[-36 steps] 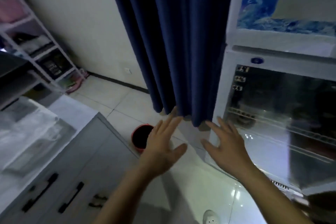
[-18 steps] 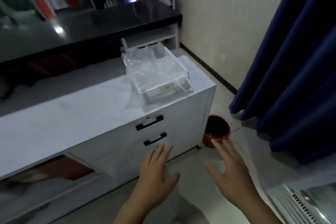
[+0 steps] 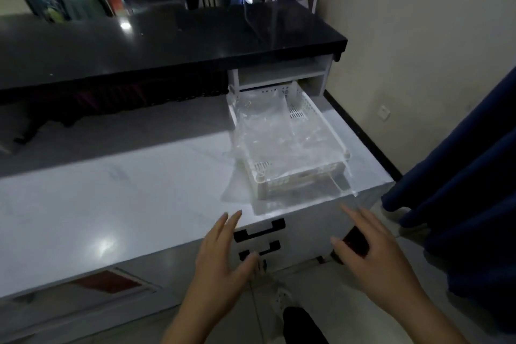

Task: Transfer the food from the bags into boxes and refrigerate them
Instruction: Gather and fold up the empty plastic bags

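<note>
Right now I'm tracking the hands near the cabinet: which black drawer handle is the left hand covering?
The lower handle: the left hand overlaps its left end with the thumb, while the upper handle shows whole above it.

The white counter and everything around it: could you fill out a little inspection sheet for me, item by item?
Surface: white counter, glossy, mostly bare; black-handled drawer fronts below.
Job's things: white perforated basket on the counter's right end, with clear plastic bags draped in and over it; contents too unclear to tell. No boxes or fridge in view.
Clutter: red container on the floor, partly behind the right hand.
Grippers: left hand and right hand open, fingers spread, empty, in front of the drawers.
Cables: nothing seen.
Surroundings: black countertop behind, blue curtain right, wall socket, shelving beyond.
</note>
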`<state>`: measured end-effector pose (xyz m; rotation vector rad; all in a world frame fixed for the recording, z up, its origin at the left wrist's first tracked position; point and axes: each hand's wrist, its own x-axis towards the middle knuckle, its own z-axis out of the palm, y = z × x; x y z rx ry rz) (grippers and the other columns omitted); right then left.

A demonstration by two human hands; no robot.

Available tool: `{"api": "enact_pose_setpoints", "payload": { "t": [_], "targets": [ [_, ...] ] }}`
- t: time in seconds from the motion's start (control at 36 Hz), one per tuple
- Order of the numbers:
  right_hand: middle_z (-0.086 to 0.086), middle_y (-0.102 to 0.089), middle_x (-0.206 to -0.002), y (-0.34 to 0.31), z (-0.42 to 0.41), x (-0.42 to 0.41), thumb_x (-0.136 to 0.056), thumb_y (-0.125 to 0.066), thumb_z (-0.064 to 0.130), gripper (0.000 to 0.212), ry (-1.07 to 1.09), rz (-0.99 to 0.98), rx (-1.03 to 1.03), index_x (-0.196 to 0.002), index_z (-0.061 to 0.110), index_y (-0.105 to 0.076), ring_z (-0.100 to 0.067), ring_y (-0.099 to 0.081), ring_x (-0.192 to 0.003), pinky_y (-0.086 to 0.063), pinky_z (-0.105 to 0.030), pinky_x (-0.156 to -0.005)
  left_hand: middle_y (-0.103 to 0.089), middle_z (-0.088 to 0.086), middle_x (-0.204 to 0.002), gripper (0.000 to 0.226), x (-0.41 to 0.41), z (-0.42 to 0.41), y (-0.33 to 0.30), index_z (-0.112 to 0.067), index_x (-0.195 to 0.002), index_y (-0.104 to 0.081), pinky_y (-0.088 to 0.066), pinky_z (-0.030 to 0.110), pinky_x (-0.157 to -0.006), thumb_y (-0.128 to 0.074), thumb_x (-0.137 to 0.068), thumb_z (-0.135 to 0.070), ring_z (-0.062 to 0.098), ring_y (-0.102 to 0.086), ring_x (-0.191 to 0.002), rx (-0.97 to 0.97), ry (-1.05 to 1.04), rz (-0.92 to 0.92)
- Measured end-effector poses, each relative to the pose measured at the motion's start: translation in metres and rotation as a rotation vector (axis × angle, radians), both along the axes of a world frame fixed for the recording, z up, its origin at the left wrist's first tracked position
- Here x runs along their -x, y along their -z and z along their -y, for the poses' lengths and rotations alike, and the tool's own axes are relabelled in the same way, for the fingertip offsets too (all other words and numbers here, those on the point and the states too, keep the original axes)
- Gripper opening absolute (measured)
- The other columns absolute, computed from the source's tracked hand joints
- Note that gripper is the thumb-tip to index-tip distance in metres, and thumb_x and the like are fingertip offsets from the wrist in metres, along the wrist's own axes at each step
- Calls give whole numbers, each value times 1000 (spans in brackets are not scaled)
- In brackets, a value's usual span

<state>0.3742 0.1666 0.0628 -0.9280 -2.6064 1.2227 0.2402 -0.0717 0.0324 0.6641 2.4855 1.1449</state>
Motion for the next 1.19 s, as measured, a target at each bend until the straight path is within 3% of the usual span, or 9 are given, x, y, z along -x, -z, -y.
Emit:
{"api": "enact_pose_setpoints", "payload": {
  "t": [0.14, 0.36, 0.53, 0.67, 0.75, 0.83, 0.94, 1.08, 1.19],
  "targets": [
    [24, -31, -152, -11, -48, 69, -88, -69, 41, 56, -78, -95, 72, -133, 58, -41, -1, -27, -142, -28, -34, -117, -31, -29, -148, 66, 74, -41, -22, -57, -143, -33, -30, 25, -108, -70, -90, -41, -7, -31, -133, -134, -209, 27],
    [25, -29, -155, -29, -116, 184, -88, -66, 46, 56, -311, -135, 67, -140, 49, -46, -1, -27, -143, -29, -27, -111, -49, -3, -143, 70, 154, -101, -21, -42, -144, -43, -45, 42, -95, -78, -83, -42, 19, -53, -120, -326, -678, 424],
    [8, -33, -158, -42, -148, 289, -90, -61, 53, 62, -505, -111, -89, -146, 37, -42, -16, -27, -146, -25, -35, -116, -77, 10, -106, 39, 158, -110, 0, -19, -127, -61, -59, 39, -85, -70, -91, -9, 25, -74, -99, -624, -876, 647],
    [0, -33, -159, -36, -144, 381, -90, -55, 60, 65, -674, 119, -277, -147, 32, -41, -28, -23, -147, -24, -54, -118, -77, 13, -104, 24, 160, -109, -4, -12, -116, -68, -62, 35, -81, -65, -94, -4, 25, -74, -101, -710, -927, 638],
    [-6, -63, -126, -32, -137, 411, -90, -61, 49, 25, -726, 232, -232, -104, 30, -67, -27, -56, -113, -46, -51, -99, -75, 15, -97, 18, 160, -101, -4, -9, -106, -72, -62, 38, -82, -63, -94, -1, 27, -74, -99, -725, -986, 594],
    [2, -66, -95, -27, -126, 418, -89, -66, 37, 12, -734, 126, -161, -79, 32, -62, -18, -60, -86, -53, -43, -81, -74, 11, -97, 18, 162, -88, -3, -19, -105, -75, -61, 41, -85, -66, -93, -8, 25, -73, -103, -718, -962, 599],
    [7, -63, -95, -32, -108, 410, -89, -67, 39, 16, -700, 64, -117, -75, 32, -61, -16, -59, -89, -48, -42, -80, -68, -2, -122, 34, 169, -82, -3, -37, -121, -67, -59, 46, -92, -75, -89, -30, 23, -65, -116, -723, -848, 788],
    [3, -65, -93, -46, -85, 402, -91, -67, 35, 18, -660, 26, -55, -74, 28, -62, -21, -61, -86, -48, -39, -72, -73, 12, -100, 25, 186, -82, -5, -12, -109, -73, -60, 31, -75, -73, -87, -1, 21, -73, -91, -838, -742, 750],
    [3, -63, -101, -54, -64, 403, -92, -67, 37, 18, -613, -29, -117, -77, 28, -62, -10, -56, -79, -39, -27, -59, -73, 5, -91, 29, 180, -67, -2, -10, -100, -75, -57, 25, -75, -68, -82, 12, 17, -71, -84, -781, -776, 644]
  ]
}}
